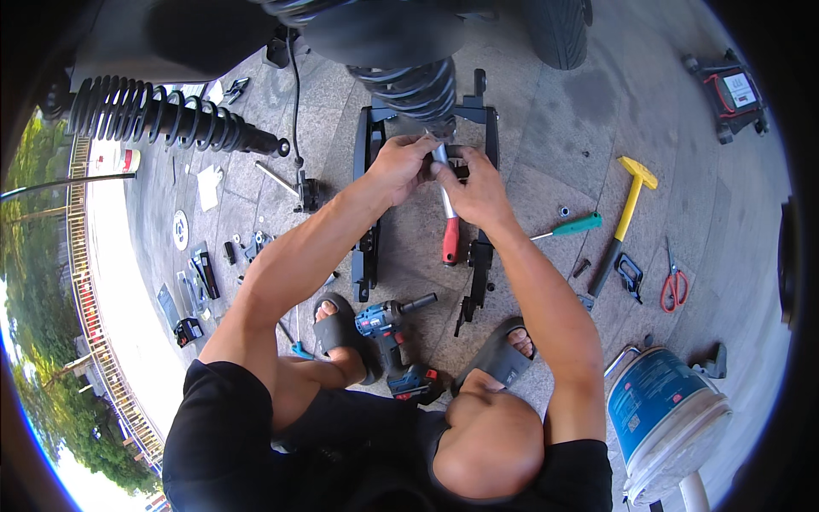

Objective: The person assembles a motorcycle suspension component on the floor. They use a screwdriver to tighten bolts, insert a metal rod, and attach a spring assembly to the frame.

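Note:
My left hand (397, 171) is closed at the lower end of a black coil-spring shock absorber (413, 92); what its fingertips grip is hidden. Beside it, my right hand (474, 189) curls around the upper part of a ratchet wrench (450, 235) with a silver shaft and red handle. The handle points down toward me, and the wrench's head is hidden by my fingers. Both hands are above a black metal frame (367, 213) on the paving, between its two long side bars.
A second shock absorber (162, 119) hangs at left. A blue cordless impact wrench (388, 333) lies between my feet. To the right are a green-handled screwdriver (577, 224), yellow hammer (633, 192), red-handled scissors (674, 288) and blue-labelled bucket (657, 401). A tyre (560, 34) stands ahead.

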Motion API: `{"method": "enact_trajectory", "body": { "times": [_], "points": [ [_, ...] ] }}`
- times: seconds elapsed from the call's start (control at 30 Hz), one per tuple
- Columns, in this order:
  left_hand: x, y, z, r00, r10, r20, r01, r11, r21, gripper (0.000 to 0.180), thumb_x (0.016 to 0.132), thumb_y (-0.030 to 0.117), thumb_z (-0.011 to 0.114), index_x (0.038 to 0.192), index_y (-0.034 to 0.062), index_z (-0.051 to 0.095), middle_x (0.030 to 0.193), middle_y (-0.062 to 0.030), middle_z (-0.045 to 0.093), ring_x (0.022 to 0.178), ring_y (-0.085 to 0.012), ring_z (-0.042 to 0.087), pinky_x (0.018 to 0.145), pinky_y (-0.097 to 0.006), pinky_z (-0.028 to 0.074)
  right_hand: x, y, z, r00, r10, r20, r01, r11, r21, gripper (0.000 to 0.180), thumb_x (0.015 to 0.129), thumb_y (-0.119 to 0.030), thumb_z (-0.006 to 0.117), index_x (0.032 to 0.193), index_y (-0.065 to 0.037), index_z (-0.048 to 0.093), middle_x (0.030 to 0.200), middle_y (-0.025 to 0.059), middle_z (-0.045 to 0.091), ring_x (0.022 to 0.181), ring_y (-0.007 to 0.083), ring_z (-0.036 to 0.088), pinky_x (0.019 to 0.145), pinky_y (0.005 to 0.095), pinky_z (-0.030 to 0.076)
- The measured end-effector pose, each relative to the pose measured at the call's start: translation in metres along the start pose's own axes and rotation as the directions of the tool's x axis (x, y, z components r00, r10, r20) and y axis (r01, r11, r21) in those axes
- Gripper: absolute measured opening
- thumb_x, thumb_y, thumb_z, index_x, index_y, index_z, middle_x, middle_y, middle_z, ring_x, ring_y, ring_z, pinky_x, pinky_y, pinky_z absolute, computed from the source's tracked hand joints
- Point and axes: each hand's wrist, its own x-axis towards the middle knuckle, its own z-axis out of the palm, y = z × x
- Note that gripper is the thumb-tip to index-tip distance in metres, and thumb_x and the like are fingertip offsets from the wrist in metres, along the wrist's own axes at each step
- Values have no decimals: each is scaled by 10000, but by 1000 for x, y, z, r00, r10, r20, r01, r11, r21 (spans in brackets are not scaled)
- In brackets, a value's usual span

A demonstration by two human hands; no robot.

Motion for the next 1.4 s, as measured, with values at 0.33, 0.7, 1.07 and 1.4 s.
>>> {"method": "enact_trajectory", "body": {
  "times": [0.33,0.7,1.07,1.4],
  "points": [
    [36,24,-69,960,273,-54,-276,960,-43,258,917,34,516,1149,-79,536,993,-161,642,791,-239,676,662,-333,562,69,-19,-2,987,14,157,35,952,-304,337,784,-176,641,1082,-29,582,1052,218,648,1043,386,599,883,433,473],
    [154,53,-112,799,528,-288,-551,835,4,294,809,27,674,1091,-33,618,953,-108,659,734,-174,641,603,-270,508,121,-21,-9,992,-66,105,124,586,-800,330,841,-126,544,1166,-138,602,1196,72,605,1187,254,514,1042,502,294],
    [172,46,-135,736,676,19,-614,657,437,212,812,136,651,967,-4,612,838,-94,622,681,-194,597,583,-306,471,148,-3,31,980,-185,78,169,545,-821,278,889,-166,496,1135,-184,624,1160,28,602,1194,224,470,1093,565,184],
    [171,41,-155,739,661,133,-583,528,618,217,816,235,629,855,23,607,733,-81,589,633,-212,558,565,-338,437,156,10,44,980,-191,58,167,624,-764,260,900,-145,467,1080,-179,652,1108,17,634,1171,206,499,1098,509,188]
  ]
}}
